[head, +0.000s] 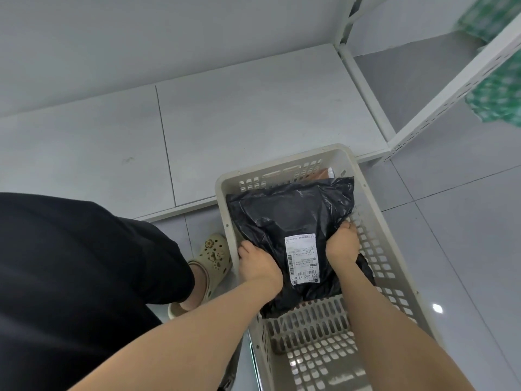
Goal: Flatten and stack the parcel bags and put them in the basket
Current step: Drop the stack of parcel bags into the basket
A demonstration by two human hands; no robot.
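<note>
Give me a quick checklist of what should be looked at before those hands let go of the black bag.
1. Black parcel bag inside the basket: ok.
2. Bag flattened: not ok, its film is wrinkled and puffy.
3. Both hands have hold: ok, the left hand grips the left edge and the right hand grips the right edge.
4. Label facing up: ok.
5. Stacked squarely on what lies below: cannot tell, only an orange-brown item peeks out at the far end.
</note>
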